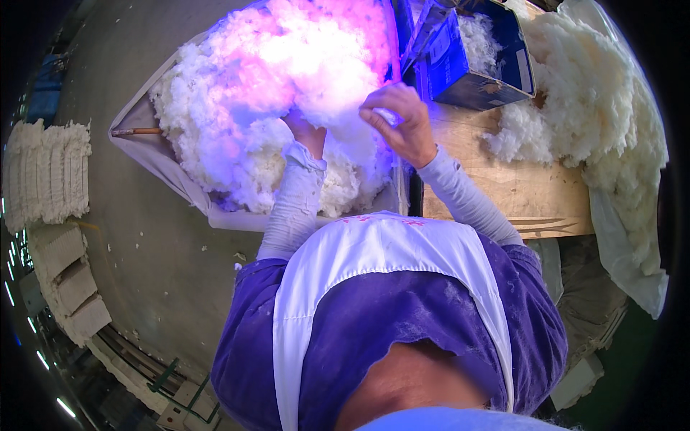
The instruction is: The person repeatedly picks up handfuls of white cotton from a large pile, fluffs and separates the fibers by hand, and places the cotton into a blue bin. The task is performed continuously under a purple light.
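A large heap of fluffy white fibre (223, 93) fills a cloth-lined bin (237, 220) in front of me, lit pink and violet at its far side. My left hand (307, 133) reaches into the heap; its fingers are hidden in the fluff. Over the bin's right side is my right hand (404, 123), raised above the fibre. Its fingers are curled toward the thumb in a pinch. A pale bit shows between them, too bright to make out. Whitish sleeves cover both forearms.
Right of the bin stands a wooden table (503, 190) bearing a blue box (460, 61) with fibre inside. More loose fibre (582, 86) lies on plastic sheeting (636, 251) at the far right. Stacked fibre bales (47, 172) stand on the left across the floor (144, 273).
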`<state>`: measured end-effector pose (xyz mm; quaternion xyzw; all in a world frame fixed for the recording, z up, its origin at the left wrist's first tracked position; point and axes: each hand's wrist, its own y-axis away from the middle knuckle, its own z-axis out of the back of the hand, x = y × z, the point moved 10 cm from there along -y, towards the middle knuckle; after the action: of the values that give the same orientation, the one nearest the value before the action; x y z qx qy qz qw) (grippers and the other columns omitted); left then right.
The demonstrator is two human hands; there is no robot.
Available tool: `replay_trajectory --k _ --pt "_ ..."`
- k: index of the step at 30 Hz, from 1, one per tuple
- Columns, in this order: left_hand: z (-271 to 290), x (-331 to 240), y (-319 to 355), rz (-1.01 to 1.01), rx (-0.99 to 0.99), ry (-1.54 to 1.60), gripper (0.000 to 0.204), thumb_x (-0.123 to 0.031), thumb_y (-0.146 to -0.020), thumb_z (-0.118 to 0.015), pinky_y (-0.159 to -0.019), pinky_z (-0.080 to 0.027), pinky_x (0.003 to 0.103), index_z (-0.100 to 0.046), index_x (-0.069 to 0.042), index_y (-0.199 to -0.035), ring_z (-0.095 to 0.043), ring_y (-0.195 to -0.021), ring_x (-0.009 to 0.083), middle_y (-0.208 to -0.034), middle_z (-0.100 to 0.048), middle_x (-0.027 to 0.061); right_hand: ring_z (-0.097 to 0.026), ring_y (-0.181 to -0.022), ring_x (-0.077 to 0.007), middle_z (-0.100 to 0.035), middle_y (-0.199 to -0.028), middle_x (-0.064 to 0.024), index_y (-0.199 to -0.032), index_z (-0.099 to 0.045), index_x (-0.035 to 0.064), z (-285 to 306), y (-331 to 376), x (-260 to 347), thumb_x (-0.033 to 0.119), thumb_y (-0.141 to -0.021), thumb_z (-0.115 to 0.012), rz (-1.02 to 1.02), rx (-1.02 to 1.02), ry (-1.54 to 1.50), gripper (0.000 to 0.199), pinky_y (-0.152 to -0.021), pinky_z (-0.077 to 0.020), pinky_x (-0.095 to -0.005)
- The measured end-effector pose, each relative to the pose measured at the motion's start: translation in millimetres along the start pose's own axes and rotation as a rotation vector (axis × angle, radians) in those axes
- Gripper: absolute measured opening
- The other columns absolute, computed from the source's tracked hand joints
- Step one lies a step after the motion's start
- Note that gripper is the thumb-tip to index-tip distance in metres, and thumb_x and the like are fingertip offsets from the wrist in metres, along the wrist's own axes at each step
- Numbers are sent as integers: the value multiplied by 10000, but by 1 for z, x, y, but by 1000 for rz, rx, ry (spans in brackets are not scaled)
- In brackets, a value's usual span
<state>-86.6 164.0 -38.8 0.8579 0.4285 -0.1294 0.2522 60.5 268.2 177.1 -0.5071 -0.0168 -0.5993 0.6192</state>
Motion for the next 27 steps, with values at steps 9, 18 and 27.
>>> replay_trajectory --k 9,18,27 --pt "1 -3 -7 -109 42 -52 517 -505 -860 -392 -861 -417 374 -478 -120 -1195 -498 -1010 212 -1147 -516 47 -543 -778 -204 -588 -805 -10 -814 -673 150 -2 -31 3 111 -670 -682 105 94 122 149 -691 -410 -339" --pt "4 -9 -13 -224 63 -68 398 -403 -881 -436 -788 -440 324 -486 -108 -1144 -512 -919 183 -1056 -529 47 -536 -765 -201 -576 -788 -5 -757 -656 147 -19 -27 4 108 -664 -666 163 186 211 102 -703 -408 -332" --pt "32 4 -50 -153 394 221 336 -364 -882 -470 -772 -455 314 -503 -133 -1123 -528 -900 168 -1032 -545 31 -567 -782 -226 -612 -786 -46 -778 -649 79 12 -29 -16 58 -675 -686 19 78 130 111 -703 -435 -325"
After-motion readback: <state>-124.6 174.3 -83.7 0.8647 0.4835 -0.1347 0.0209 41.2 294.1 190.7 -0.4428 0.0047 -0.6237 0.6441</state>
